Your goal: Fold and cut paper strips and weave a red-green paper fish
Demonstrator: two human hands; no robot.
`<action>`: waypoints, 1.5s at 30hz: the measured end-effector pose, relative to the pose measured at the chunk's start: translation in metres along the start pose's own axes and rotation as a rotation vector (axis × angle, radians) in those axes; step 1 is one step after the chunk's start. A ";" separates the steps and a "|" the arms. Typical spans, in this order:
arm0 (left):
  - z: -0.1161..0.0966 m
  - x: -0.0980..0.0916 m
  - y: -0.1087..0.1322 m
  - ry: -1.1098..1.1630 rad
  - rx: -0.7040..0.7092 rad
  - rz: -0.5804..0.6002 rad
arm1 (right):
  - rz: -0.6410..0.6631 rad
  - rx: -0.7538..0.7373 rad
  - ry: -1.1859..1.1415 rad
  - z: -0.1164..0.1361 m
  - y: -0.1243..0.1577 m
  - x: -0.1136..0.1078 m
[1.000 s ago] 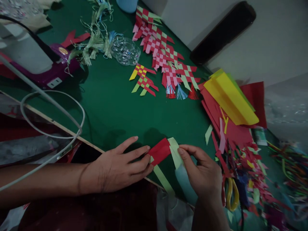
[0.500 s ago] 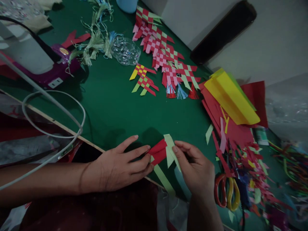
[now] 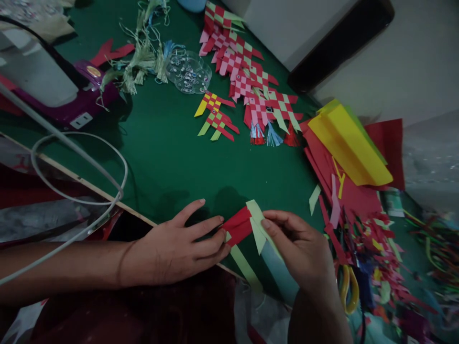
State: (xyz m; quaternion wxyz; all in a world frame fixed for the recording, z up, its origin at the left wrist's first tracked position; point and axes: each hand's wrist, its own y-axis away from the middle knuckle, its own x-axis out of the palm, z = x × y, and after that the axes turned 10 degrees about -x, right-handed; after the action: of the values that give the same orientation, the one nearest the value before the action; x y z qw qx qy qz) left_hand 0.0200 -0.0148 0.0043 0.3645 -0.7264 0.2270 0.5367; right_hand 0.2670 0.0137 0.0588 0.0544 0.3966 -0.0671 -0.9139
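Note:
Near the table's front edge, my left hand lies with its fingertips pressed on the left end of a red paper piece; its thumb is lifted away. My right hand pinches pale green paper strips between thumb and forefinger at the red piece's right end. One pointed green end hangs below that pinch. Another green strip runs down from under my left fingertips past the table edge. How the strips cross beneath my fingers is hidden.
Woven paper fish and a clear bead tray lie further back, left of yellow folded paper. Yellow-handled scissors sit among paper scraps on the right. A white cable loops over the left edge.
My right hand has moved slightly right, with the pinched green strips shifting along. My left hand has stayed in place on the red paper. The view has shifted a little.

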 end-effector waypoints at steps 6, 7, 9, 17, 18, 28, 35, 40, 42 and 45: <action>0.000 0.001 -0.001 0.016 0.005 0.007 | 0.065 -0.010 -0.011 -0.007 0.003 -0.003; 0.001 0.001 -0.001 0.017 0.004 0.003 | 0.079 -0.020 -0.021 -0.007 0.003 -0.002; 0.001 0.001 0.000 0.015 0.004 0.004 | 0.109 -0.040 -0.032 -0.003 0.004 0.000; -0.001 -0.001 0.000 0.019 -0.019 0.005 | 0.266 -0.135 -0.010 0.005 0.000 0.004; -0.001 -0.001 0.000 0.019 -0.019 0.002 | 0.286 -0.155 0.008 0.005 -0.001 0.003; 0.001 0.000 0.000 0.028 0.022 0.030 | 0.419 -0.200 0.077 0.010 -0.004 0.006; 0.000 0.000 0.000 0.027 0.022 0.036 | 0.408 -0.198 0.068 0.009 -0.002 0.005; 0.000 0.000 0.000 0.030 0.028 0.049 | 0.407 -0.216 0.066 0.012 0.000 0.005; -0.001 0.000 0.000 0.035 0.022 0.049 | 0.412 -0.200 0.087 0.013 0.002 0.005; -0.001 0.000 -0.001 0.037 0.020 0.047 | 0.409 -0.211 0.141 0.011 0.009 0.004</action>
State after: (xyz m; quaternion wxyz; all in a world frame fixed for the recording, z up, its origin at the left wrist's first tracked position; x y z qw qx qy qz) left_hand 0.0210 -0.0146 0.0050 0.3547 -0.7271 0.2558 0.5292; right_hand 0.2561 0.0054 0.0647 0.2840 0.4297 -0.0460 -0.8559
